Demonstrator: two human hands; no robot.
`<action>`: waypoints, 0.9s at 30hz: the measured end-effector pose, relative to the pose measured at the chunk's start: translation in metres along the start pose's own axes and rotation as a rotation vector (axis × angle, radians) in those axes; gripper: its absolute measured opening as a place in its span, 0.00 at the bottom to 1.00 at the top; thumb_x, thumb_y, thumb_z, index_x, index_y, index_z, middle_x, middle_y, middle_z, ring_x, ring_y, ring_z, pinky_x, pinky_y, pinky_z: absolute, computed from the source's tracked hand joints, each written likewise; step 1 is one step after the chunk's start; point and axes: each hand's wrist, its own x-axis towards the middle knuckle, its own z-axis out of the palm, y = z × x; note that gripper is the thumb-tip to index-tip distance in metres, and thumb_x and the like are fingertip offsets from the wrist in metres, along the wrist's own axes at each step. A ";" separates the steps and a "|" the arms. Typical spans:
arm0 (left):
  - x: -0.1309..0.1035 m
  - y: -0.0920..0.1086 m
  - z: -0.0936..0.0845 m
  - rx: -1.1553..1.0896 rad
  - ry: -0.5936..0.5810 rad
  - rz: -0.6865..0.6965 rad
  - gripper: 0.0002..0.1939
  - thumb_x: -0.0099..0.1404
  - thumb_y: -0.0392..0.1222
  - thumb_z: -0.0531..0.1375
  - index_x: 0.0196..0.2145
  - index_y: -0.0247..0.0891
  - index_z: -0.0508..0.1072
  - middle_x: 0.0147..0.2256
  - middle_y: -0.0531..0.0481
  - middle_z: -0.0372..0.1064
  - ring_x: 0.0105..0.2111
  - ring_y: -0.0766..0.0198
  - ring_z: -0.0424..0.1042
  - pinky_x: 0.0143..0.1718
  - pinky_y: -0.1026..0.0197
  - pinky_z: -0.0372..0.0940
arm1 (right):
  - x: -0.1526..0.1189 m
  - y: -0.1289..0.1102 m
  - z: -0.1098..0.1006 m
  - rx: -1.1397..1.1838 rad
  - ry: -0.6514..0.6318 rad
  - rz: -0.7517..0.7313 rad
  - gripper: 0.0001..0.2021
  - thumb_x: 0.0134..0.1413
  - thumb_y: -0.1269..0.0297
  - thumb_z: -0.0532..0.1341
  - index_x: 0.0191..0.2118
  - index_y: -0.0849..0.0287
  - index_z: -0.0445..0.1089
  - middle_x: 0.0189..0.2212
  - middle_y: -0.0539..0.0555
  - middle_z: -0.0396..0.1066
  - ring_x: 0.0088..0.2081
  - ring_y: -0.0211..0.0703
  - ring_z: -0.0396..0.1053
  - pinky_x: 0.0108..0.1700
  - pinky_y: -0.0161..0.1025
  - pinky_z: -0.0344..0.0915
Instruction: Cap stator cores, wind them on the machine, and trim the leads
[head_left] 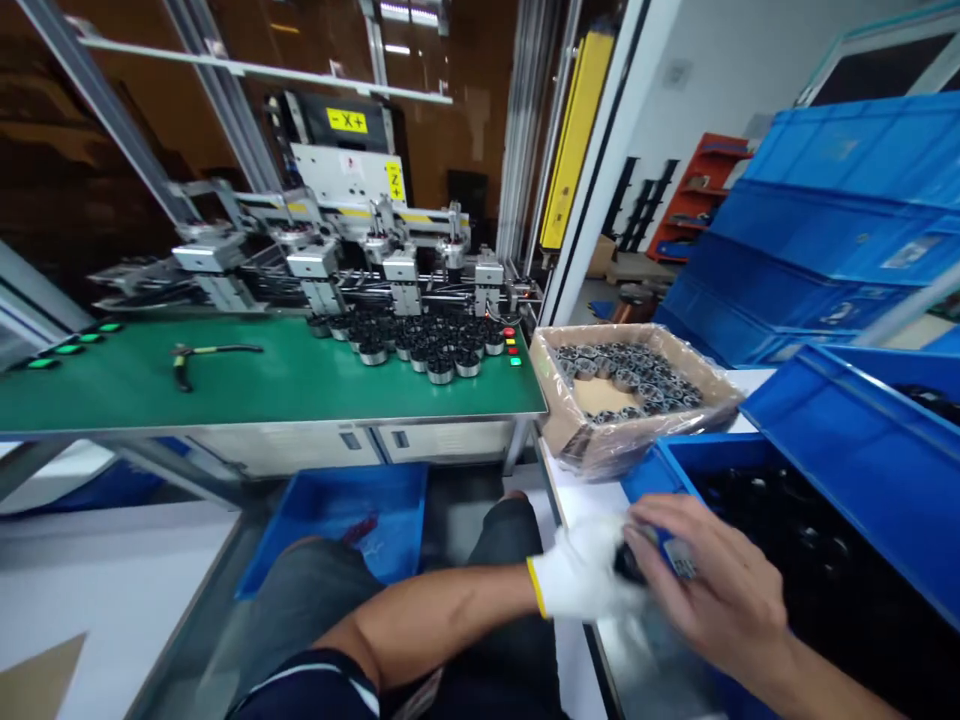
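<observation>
My left hand [589,572], in a white glove with a yellow cuff, reaches across to the right and meets my bare right hand [716,580]. Between the two hands is a small round black part [627,564], with something blue and silver [679,558] showing beside it under my right fingers. Both hands are closed on it; blur and the fingers hide its exact shape. Just beyond, an open blue crate [660,465] holds many dark parts. A plastic-lined cardboard box [581,440] of metal-and-black ring parts stands farther back.
On the green bench [247,385] lie many ring parts [441,370] and a pair of pliers [184,365], before a row of machine fixtures [315,262]. Blue crates [825,230] are stacked at right. A blue bin [330,495] sits on the floor by my legs.
</observation>
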 end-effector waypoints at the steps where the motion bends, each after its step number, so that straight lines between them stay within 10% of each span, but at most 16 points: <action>1: 0.001 -0.001 -0.011 -0.023 -0.003 -0.008 0.21 0.52 0.38 0.72 0.43 0.41 0.73 0.40 0.50 0.78 0.37 0.60 0.77 0.41 0.58 0.75 | 0.000 0.000 0.000 -0.006 0.009 0.029 0.16 0.57 0.79 0.64 0.51 0.63 0.70 0.39 0.59 0.75 0.42 0.47 0.75 0.46 0.42 0.74; 7: -0.005 0.014 -0.066 -0.158 0.116 -0.035 0.31 0.53 0.37 0.72 0.50 0.43 0.64 0.54 0.46 0.70 0.53 0.57 0.74 0.56 0.52 0.69 | -0.003 -0.001 0.015 0.059 -0.158 0.250 0.32 0.52 0.73 0.63 0.64 0.62 0.59 0.58 0.67 0.66 0.60 0.57 0.68 0.58 0.54 0.73; 17: -0.007 0.039 -0.088 0.123 -0.061 0.135 0.40 0.35 0.50 0.81 0.48 0.46 0.75 0.48 0.48 0.66 0.45 0.53 0.75 0.42 0.53 0.75 | -0.002 -0.006 0.016 0.278 -0.157 0.216 0.19 0.55 0.74 0.64 0.52 0.57 0.66 0.45 0.58 0.76 0.46 0.47 0.77 0.46 0.42 0.76; 27: -0.003 0.028 -0.103 0.001 -0.095 0.390 0.27 0.52 0.51 0.76 0.49 0.44 0.78 0.48 0.46 0.77 0.47 0.56 0.79 0.50 0.56 0.74 | -0.005 -0.005 0.016 0.327 -0.154 0.289 0.27 0.51 0.73 0.65 0.58 0.57 0.63 0.48 0.60 0.74 0.49 0.47 0.76 0.47 0.41 0.77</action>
